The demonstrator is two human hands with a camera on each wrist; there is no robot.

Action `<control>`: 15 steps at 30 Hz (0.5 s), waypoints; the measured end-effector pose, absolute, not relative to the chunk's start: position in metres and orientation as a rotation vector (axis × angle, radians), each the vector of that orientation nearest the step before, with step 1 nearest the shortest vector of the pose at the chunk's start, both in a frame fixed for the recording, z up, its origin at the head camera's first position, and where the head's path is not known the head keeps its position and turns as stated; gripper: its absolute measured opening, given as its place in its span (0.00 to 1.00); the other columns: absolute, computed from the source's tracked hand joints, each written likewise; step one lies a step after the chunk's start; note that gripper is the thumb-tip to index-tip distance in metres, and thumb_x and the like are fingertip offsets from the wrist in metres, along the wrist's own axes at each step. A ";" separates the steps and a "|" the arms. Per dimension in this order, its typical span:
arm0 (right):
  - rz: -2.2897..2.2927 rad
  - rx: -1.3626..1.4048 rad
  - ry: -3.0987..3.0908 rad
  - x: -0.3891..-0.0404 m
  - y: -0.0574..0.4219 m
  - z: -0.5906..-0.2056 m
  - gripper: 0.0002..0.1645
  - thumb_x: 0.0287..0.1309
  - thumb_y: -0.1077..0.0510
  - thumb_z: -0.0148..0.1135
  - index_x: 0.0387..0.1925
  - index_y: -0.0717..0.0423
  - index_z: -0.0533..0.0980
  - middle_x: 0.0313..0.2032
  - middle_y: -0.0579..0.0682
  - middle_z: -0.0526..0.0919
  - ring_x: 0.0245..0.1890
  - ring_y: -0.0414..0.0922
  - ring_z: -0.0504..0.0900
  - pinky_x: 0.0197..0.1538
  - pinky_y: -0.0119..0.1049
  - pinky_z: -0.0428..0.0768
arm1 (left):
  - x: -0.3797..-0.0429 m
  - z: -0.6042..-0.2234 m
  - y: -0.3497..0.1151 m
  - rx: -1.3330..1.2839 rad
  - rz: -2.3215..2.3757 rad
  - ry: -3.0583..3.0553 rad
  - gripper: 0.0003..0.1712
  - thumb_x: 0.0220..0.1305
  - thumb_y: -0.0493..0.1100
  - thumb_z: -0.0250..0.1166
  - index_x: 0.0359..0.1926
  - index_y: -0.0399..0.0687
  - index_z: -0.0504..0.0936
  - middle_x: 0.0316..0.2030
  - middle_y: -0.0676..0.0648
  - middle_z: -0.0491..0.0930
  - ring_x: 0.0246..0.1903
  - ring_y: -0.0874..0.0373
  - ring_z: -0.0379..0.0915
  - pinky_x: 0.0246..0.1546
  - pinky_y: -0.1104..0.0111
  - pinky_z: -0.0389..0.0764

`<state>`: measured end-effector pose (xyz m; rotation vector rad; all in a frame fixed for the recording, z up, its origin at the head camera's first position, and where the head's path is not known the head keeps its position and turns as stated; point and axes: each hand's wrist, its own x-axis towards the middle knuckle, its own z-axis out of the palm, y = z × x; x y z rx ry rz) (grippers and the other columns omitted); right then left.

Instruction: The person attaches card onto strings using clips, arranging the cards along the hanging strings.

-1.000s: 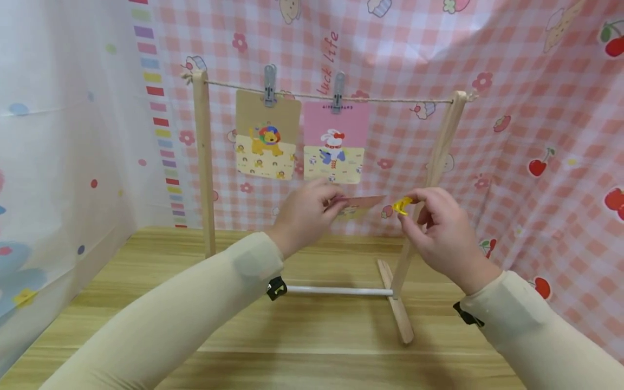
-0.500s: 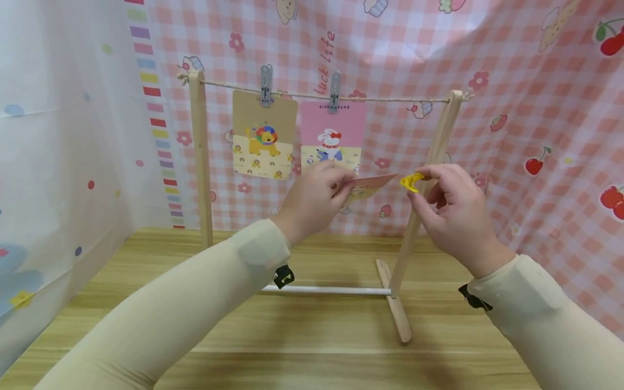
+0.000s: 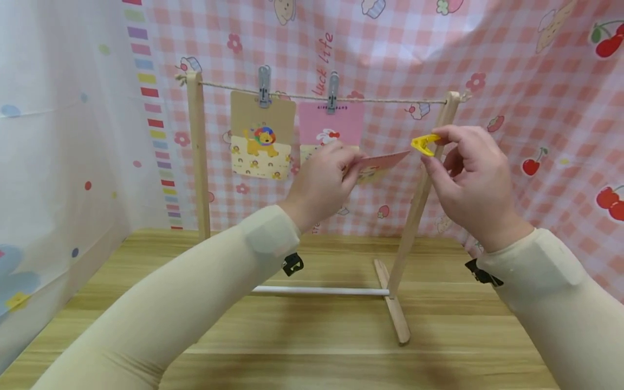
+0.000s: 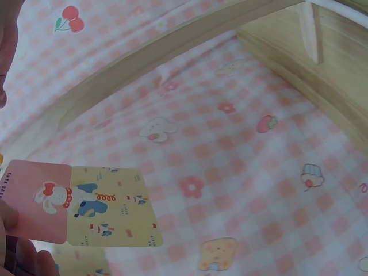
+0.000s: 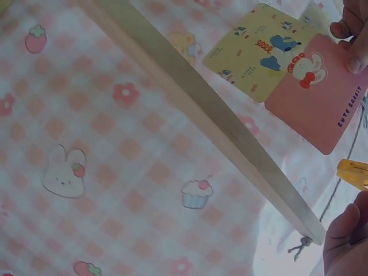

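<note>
My left hand (image 3: 324, 181) pinches a pink and yellow card (image 3: 385, 161) with a rabbit on it by its edge; it tilts almost edge-on in the head view. The left wrist view shows the card's (image 4: 109, 207) printed face. Between thumb and fingers, my right hand (image 3: 475, 184) grips a yellow clip (image 3: 424, 144), just right of the card and apart from it. Both hands are below the twine line (image 3: 390, 101). On that line hang a brown lion card (image 3: 263, 116) and a pink rabbit card (image 3: 317, 122), each under a grey clip (image 3: 264, 86). My left hand partly covers the hanging rabbit card.
Wooden posts (image 3: 197, 157) hold the twine at both ends; the right post (image 3: 414, 216) passes behind my right hand. A white rod (image 3: 322, 291) joins them low down, above the wood-grain table (image 3: 341, 336). Pink checked cloth (image 3: 390, 49) hangs behind.
Both hands have risen toward the twine and shifted right, the left with the card and the right with the yellow clip. The hanging cards have stayed on the line.
</note>
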<state>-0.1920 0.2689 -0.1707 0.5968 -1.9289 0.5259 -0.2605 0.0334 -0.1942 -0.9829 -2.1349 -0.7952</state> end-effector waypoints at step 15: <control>0.510 0.575 -1.842 -0.205 0.256 -0.126 0.17 0.67 0.57 0.71 0.55 0.58 0.86 0.44 0.59 0.84 0.30 0.25 0.65 0.38 0.23 0.63 | -0.258 -0.168 0.051 -0.871 -0.870 -2.210 0.15 0.81 0.44 0.58 0.59 0.50 0.86 0.47 0.52 0.83 0.42 0.62 0.75 0.41 0.76 0.81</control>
